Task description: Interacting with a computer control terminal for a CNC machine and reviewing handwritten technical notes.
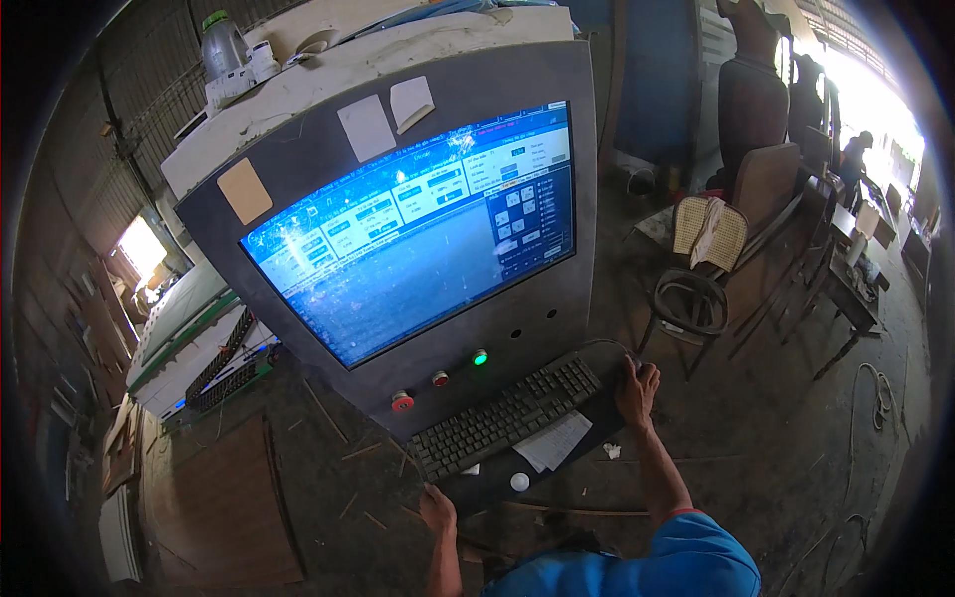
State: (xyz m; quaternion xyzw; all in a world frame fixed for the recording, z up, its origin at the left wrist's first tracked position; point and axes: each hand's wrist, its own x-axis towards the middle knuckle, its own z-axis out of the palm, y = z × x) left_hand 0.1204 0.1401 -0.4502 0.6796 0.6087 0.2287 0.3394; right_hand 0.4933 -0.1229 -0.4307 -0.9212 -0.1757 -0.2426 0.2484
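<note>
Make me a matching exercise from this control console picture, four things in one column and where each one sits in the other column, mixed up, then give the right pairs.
Things:
1. right hand
2. left hand
3. plastic bottle
4. green button

Places:
A. on top of the console, at its left end
B. on the mouse at the right end of the keyboard
C. on the panel below the blue screen, right of the two red buttons
D. at the near left corner of the keyboard shelf

Pairs: 1-B, 2-D, 3-A, 4-C
</note>
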